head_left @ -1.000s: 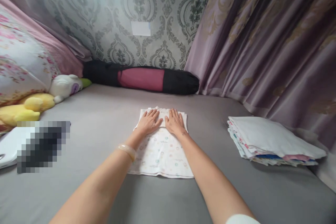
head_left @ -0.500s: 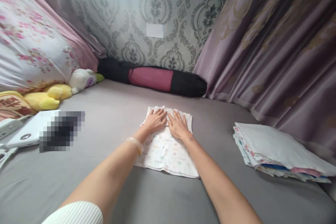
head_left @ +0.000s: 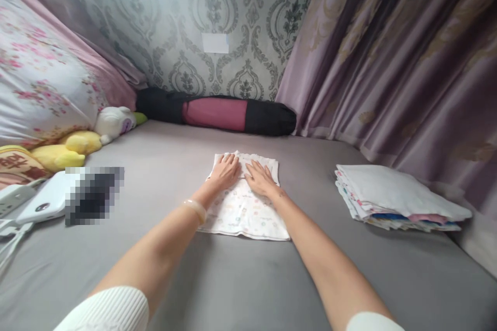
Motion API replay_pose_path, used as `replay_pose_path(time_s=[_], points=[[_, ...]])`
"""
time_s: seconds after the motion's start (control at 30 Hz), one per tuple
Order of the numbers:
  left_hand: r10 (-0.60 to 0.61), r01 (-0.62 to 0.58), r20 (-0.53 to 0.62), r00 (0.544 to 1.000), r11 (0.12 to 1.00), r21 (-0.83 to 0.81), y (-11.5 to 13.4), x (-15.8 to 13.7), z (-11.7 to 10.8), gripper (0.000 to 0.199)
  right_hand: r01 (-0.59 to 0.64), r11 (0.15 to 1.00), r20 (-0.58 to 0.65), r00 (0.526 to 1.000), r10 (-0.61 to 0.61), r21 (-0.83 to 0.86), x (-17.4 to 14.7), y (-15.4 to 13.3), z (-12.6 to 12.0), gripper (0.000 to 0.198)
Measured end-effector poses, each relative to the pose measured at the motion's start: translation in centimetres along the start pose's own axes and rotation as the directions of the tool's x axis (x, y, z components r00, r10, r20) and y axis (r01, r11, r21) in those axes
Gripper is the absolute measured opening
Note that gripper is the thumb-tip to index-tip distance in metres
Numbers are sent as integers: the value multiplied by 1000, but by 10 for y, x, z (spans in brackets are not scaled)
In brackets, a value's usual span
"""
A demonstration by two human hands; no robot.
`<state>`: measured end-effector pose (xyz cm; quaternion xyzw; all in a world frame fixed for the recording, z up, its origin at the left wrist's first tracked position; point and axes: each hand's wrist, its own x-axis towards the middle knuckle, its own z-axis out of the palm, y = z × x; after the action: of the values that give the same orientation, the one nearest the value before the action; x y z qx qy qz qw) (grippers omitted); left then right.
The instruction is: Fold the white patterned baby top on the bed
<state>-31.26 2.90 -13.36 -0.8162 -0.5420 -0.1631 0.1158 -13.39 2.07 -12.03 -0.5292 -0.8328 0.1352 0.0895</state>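
A white garment with a small pastel print point(head_left: 244, 212) lies folded on the grey bed sheet point(head_left: 240, 279); its exact kind I cannot make out. My left hand point(head_left: 225, 170) rests palm down on its upper left part, fingers stretched out. Beside it, my right hand point(head_left: 260, 178) lies flat on the upper right part with the fingers slightly spread. Both hands press on the cloth without gripping it. Under the hands and wrists, part of the cloth is hidden.
To the right sits a stack of folded clothes point(head_left: 399, 191). A long black and maroon bag point(head_left: 215, 113) lies along the wall. At left are a white power bank point(head_left: 46, 199), cables, a power strip point(head_left: 15, 199), yellow and white plush toys point(head_left: 114, 121) and a floral pillow point(head_left: 42, 67).
The view has shifted a little, so the scene sits slightly differently in the frame. Both hands remain flat on the cloth, with the fingers of the right hand slightly closer together.
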Motion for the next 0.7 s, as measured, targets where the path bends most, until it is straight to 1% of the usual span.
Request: replay_pose_path(time_s=[0.07,0.13,0.17,0.2,0.23,0.3,0.33,0.4,0.5,0.6,0.67,0.7], points=[[-22,22,18,1000,999,26,-2,-11,-10,42,29,999,-78,997,-27,20,-17,10,-4,53],[-88,86,50,995,996,27,-8,-26,-22,45,8,1000,-205,979,-3,22,-38,23,-7,49],[-136,135,72,988,991,23,-13,-35,-27,46,-32,999,-257,966,39,31,-49,30,-8,45],[-191,190,101,976,982,14,-18,-45,-32,47,-97,994,-295,949,108,50,-60,37,-10,41],[-247,249,132,960,969,0,-23,-54,-37,47,-170,983,-303,935,184,73,-71,43,-12,36],[-340,358,191,921,931,-66,-33,-72,-45,48,-290,949,-262,913,313,120,-90,51,-15,28],[-375,406,217,901,906,-119,-37,-80,-48,47,-327,935,-247,902,353,139,-99,52,-16,25],[-421,481,262,868,844,-236,-40,-93,-55,46,-361,915,-215,894,394,178,-113,50,-18,22],[-455,552,322,830,755,-354,-34,-109,-68,46,-373,902,-137,903,407,219,-130,37,-21,21],[-465,608,402,788,687,-398,-21,-123,-83,52,-361,896,-57,920,387,258,-146,23,-24,25],[-434,640,487,758,639,-427,-15,-132,-93,61,-335,879,17,937,350,339,-156,18,-25,32],[-397,648,531,748,610,-456,-13,-136,-98,66,-319,862,56,944,324,393,-161,16,-26,36]])
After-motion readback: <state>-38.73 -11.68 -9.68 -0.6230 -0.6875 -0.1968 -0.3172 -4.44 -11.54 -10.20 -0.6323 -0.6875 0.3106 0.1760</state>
